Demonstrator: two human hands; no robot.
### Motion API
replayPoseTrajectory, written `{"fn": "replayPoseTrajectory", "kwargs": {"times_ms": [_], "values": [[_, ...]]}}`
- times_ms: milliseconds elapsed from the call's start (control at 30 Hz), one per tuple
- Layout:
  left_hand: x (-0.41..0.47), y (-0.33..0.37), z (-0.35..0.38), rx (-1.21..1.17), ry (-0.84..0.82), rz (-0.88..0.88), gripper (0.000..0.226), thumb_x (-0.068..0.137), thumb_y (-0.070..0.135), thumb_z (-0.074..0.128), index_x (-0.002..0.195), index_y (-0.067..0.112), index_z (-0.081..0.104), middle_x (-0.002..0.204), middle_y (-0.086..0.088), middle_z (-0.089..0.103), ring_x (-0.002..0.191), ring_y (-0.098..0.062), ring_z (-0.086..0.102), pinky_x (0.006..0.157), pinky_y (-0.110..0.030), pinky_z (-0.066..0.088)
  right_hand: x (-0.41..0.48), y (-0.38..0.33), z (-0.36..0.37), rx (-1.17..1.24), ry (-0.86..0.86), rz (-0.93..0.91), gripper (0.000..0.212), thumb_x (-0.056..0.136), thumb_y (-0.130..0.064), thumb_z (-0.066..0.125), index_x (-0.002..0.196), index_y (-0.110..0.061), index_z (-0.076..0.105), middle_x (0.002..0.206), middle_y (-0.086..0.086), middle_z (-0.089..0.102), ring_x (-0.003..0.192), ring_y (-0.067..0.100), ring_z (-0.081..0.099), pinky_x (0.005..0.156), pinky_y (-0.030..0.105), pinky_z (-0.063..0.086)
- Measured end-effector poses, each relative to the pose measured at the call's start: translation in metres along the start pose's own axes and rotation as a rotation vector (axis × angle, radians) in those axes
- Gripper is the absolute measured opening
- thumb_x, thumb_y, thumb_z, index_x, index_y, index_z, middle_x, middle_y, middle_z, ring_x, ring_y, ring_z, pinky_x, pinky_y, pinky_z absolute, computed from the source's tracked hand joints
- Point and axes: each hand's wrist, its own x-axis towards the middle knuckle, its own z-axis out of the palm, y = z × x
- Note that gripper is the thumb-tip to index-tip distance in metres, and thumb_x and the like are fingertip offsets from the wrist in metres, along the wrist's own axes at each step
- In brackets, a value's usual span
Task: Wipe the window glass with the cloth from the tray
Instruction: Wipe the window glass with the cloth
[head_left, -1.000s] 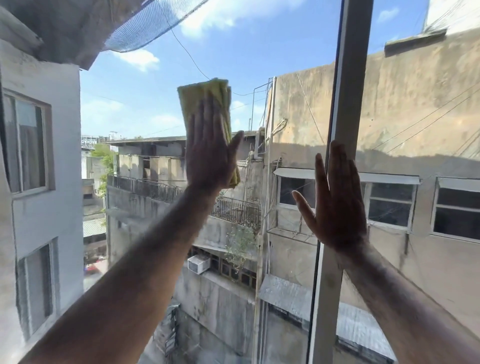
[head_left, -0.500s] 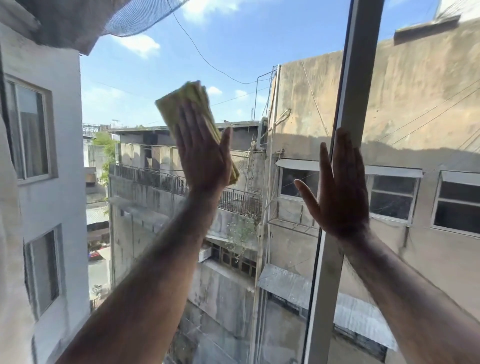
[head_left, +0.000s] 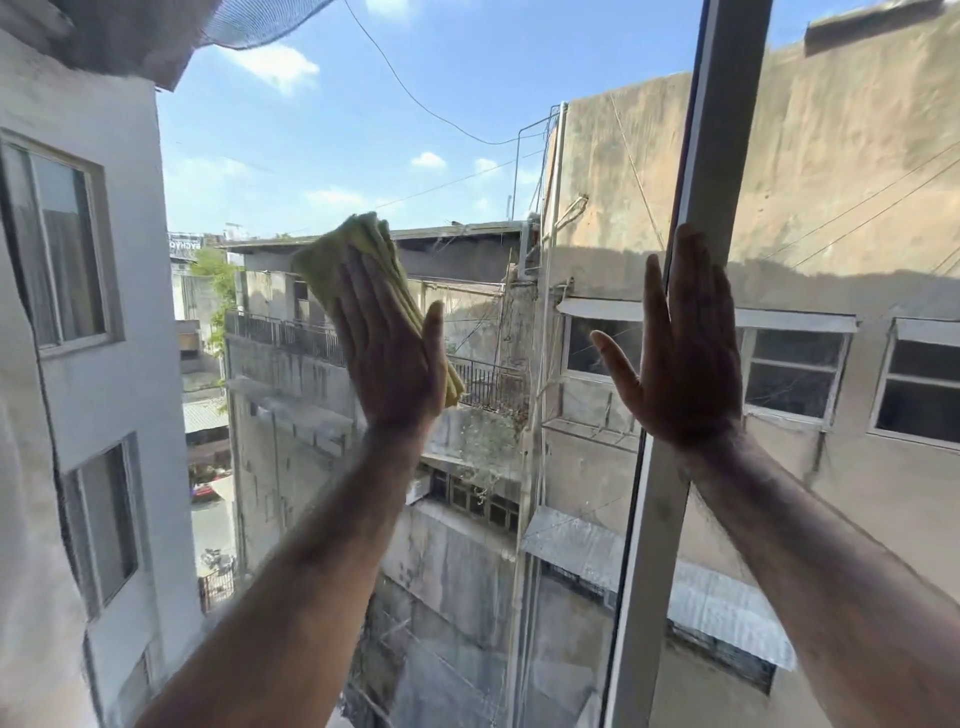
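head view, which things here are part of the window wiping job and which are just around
Part of the job:
cloth, yellow, folded
left hand, flat on the cloth
glass
right hand, open, braced at the frame

Just around, outside:
buildings
balcony railing
wires
netting

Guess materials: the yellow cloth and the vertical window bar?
Cloth: soft woven or microfibre fabric by its look, matte yellow-green, folded in thick layers with ribbed edges under the left hand. Window bar: probably painted or coated metal, smooth pale grey with straight sharp edges; plastic cannot be ruled out.
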Motion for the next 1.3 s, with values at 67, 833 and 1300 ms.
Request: {"fn": "replayPoseTrajectory", "kwargs": {"times_ms": [67,833,1300], "values": [[-0.029,0.017,0.018,0.034,-0.086,0.441,0.087,0.104,0.065,0.022,0.163,0.001,0.014,0.174,-0.018,0.012,0.163,-0.031,0.011,0.131,-0.052,0.021,0.0,0.0,0.0,0.001,-0.008,-0.001,0.088,0.109,-0.06,0.047,0.161,0.009,0.031,0.17,0.037,0.023,0.163,0.047,0.022,0.133,0.058,0.027],[-0.044,-0.039,-0.008,0.106,-0.171,0.864,0.081,0.104,0.059,0.045,0.158,0.0,0.033,0.168,-0.02,0.03,0.159,-0.032,0.027,0.125,-0.054,0.035,0.0,0.0,-0.002,-0.012,-0.013,-0.015,0.086,0.109,-0.06,0.045,0.16,0.008,0.033,0.169,0.039,0.024,0.162,0.048,0.024,0.134,0.058,0.027],[-0.027,0.009,0.005,0.105,-0.205,0.807,0.087,0.104,0.064,0.037,0.161,0.0,0.023,0.172,-0.02,0.02,0.162,-0.032,0.016,0.127,-0.053,0.029,-0.001,0.0,0.002,0.002,0.015,-0.019,0.087,0.109,-0.061,0.046,0.162,0.006,0.031,0.171,0.037,0.024,0.163,0.046,0.023,0.134,0.058,0.027]]}}
